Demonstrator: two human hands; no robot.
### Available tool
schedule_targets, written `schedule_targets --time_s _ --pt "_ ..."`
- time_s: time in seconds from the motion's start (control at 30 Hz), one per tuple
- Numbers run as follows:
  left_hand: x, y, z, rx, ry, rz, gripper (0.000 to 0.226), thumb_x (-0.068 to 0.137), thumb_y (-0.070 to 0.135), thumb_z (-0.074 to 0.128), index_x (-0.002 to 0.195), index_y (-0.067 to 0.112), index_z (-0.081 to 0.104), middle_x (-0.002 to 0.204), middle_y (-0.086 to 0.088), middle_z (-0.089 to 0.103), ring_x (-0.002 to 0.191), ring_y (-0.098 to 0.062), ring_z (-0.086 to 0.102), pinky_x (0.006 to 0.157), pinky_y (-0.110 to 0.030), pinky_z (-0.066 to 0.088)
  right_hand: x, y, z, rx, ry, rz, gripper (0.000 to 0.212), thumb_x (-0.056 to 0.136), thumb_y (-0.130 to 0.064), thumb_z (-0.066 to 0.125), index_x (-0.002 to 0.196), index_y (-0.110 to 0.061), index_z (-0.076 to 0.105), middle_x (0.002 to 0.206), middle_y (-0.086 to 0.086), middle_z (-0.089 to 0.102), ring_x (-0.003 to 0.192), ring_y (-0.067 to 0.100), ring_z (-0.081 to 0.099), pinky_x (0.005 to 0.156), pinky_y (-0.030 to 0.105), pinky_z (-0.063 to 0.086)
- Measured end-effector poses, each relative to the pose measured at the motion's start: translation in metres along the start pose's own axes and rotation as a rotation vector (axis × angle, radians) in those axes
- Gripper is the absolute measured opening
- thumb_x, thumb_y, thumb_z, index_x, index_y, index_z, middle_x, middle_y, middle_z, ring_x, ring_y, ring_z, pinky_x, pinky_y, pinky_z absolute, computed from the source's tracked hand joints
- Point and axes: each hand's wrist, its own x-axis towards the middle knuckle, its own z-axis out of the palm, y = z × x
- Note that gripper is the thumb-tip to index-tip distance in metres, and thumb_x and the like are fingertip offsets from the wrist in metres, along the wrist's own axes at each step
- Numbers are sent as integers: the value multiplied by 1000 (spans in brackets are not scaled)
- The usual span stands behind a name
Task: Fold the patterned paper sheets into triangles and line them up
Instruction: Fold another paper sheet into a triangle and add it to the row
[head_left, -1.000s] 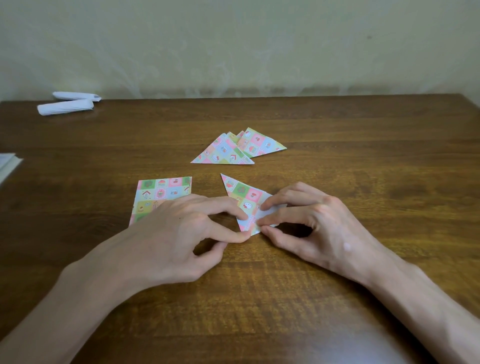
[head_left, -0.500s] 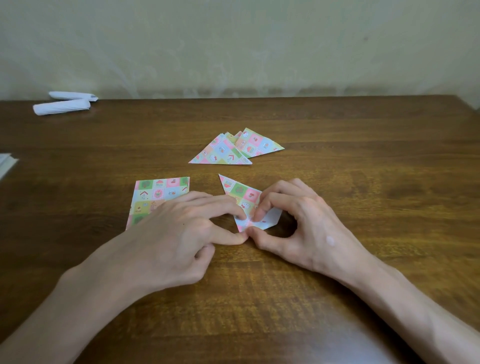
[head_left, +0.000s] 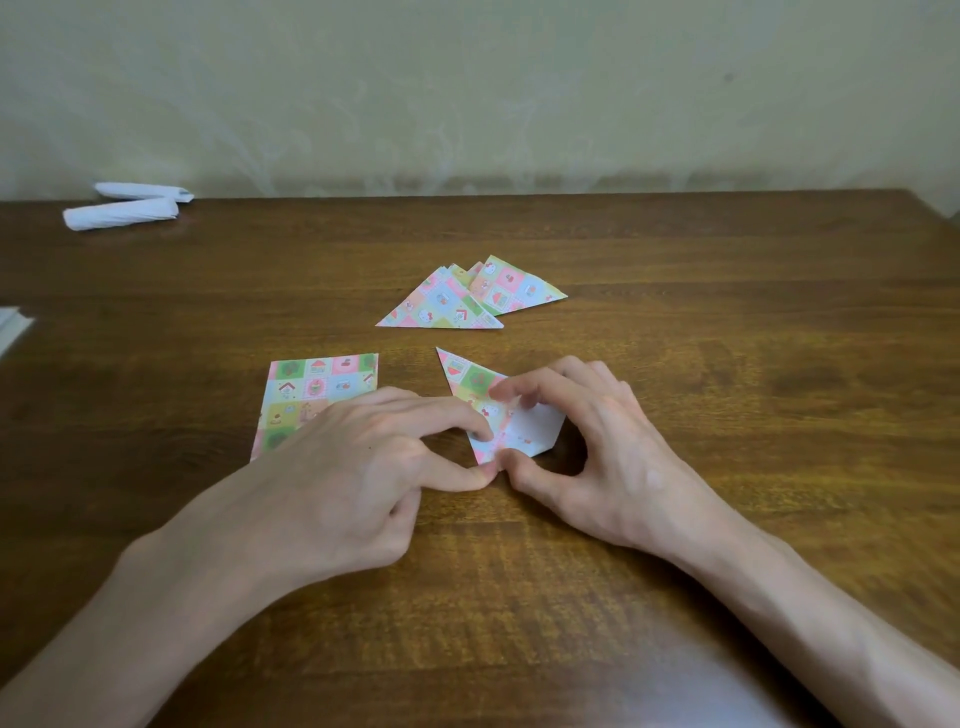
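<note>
A half-folded patterned sheet lies at the middle of the wooden table, its white underside showing at the right. My left hand pinches its near corner between forefinger and thumb. My right hand has curled fingers pressing on the folded flap and its thumb at the same near corner. An unfolded patterned sheet lies flat to the left, partly under my left hand. Farther back rests an overlapping pile of folded patterned triangles.
Two rolled white papers lie at the far left edge by the wall. A white stack of paper pokes in at the left border. The table's far right corner sits near the wall.
My right hand's fingers have curled in and slid left over the flap toward the near corner. My left hand has stayed on that corner.
</note>
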Motion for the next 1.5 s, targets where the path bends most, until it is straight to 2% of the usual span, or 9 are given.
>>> schedule_targets --time_s 0.13,0.23,0.37,0.43,0.63,1.13,1.3,1.4,1.5 --pt "0 -5 -1 -55 -58 -41 67 82 46 24 133 40 68 144 29 53 126 6 49 96 -1 28 1 -2 -3 -9 -40 11 50 81 -57 57 129 -42 53 112 -22 50 111 6 47 99 31 37" --pt "-5 -10 -4 141 -61 46 68 83 16 36 132 56 63 145 38 42 125 9 49 95 -13 37 1 -2 -5 -7 -64 16 54 81 -57 57 133 -41 50 115 -21 50 113 7 46 101 34 37" --pt "-3 -8 -3 111 -36 -7 66 83 27 26 130 49 67 143 31 51 123 0 55 96 -34 51 -1 -3 -6 -8 -60 20 57 82 -56 52 137 -41 45 115 -22 47 113 5 45 100 33 37" --pt "-1 -7 -2 156 -21 23 65 80 15 36 124 47 71 143 27 53 118 -9 60 88 -44 56 -2 -4 -6 -14 -61 9 56 84 -52 53 138 -42 43 115 -23 45 113 7 44 99 32 36" --pt "-3 -8 -2 155 -18 14 65 76 7 47 120 45 74 142 25 54 119 -15 63 85 -48 58 -3 -1 -7 31 -56 7 60 86 -41 58 143 -39 40 118 -21 45 116 6 45 99 30 36" --pt "-2 -17 3 149 19 31 67 76 10 45 125 49 71 142 27 54 121 -8 61 89 -41 58 -1 9 -19 261 -106 27 87 87 -1 73 152 -43 32 126 -6 50 123 18 51 109 38 41" --pt "-2 -21 2 94 -13 14 68 76 10 43 123 53 70 143 31 54 135 0 51 83 -3 38 0 9 -20 254 -123 27 86 88 -2 71 151 -46 33 127 -6 50 125 17 50 110 42 40" --pt "-2 -23 3 111 -20 12 71 77 12 37 124 54 68 145 29 52 143 1 42 118 -21 32 1 6 -17 260 -75 54 79 84 -24 74 148 -48 35 124 -10 50 121 13 51 109 43 40" --pt "0 -24 2 136 -8 40 72 77 11 34 126 52 69 144 28 54 139 3 45 125 -37 30 1 1 -10 169 -42 72 82 82 -41 80 149 -50 32 120 -17 47 119 8 49 108 36 37"
